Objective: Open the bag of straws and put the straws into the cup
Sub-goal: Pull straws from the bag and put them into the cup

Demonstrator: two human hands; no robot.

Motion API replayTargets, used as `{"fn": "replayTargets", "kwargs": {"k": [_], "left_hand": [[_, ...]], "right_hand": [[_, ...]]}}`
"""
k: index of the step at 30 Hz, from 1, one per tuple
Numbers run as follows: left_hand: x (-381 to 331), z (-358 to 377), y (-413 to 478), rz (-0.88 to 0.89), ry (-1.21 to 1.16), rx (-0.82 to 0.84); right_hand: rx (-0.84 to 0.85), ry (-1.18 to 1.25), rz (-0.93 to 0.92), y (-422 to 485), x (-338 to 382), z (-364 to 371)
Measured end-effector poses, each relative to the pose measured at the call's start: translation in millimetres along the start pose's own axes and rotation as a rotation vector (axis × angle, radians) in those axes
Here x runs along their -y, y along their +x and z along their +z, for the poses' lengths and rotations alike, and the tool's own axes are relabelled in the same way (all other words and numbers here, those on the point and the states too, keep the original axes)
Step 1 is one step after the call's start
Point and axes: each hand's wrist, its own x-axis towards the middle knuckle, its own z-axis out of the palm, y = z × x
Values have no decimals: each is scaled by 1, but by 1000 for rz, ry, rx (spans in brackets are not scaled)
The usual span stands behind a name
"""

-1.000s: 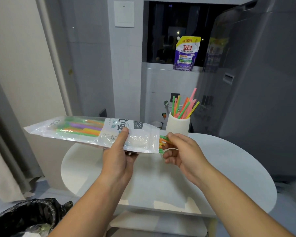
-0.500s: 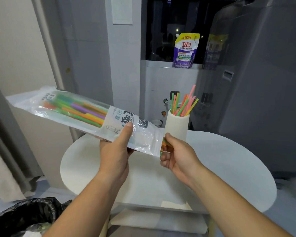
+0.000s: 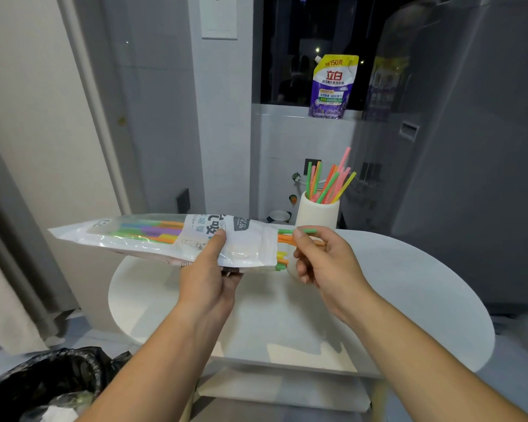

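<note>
My left hand (image 3: 209, 271) grips a clear plastic bag of straws (image 3: 153, 237), held level above the table with its open end to the right. Green, orange and yellow straw ends (image 3: 282, 249) stick out of that opening. My right hand (image 3: 320, 260) pinches the green and orange straws that protrude furthest, just right of the bag's mouth. Behind my right hand a white cup (image 3: 317, 213) stands on the round white table (image 3: 409, 287), with several coloured straws (image 3: 328, 181) upright in it.
A purple detergent pouch (image 3: 333, 86) stands on the window ledge at the back. A grey appliance (image 3: 470, 147) fills the right side. A bin with a black liner (image 3: 43, 385) sits at the lower left, and a curtain (image 3: 6, 269) hangs at the left edge.
The bag's far end has dropped from a raised tilt back to level. My right hand has drawn a few straws further out of the bag's mouth.
</note>
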Motion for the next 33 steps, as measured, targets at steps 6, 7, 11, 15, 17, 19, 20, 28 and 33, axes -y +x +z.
{"fn": "replayTargets", "kwargs": {"k": [6,7,11,15,17,19,20,28,33], "left_hand": [[4,3,-4,-60,-70,-4],[4,3,-4,-61,-76,-5],[4,5,-5,-49,-73,-1],[4,5,-6,-49,-85,2],[1,4,-5,-47,-103,-7],[-2,2,-3,-40,-122,-17],[-4,2,-2,-35,-132,-19],[-3,4,-3,-35,-164,-19],[-3,3,-5,-26,-163,-6]], "right_hand": [[-21,-50,-50,0,0,1],[-34,-34,-54,1,1,-1],[-52,66,-47,1,6,-4],[-59,20,-81,2,5,-4],[-95,6,-93,5,6,-8],[-132,21,-91,8,9,-15],[-140,49,-83,10,10,-18],[-140,351,0,3,11,-9],[-40,415,104,-3,2,4]]}}
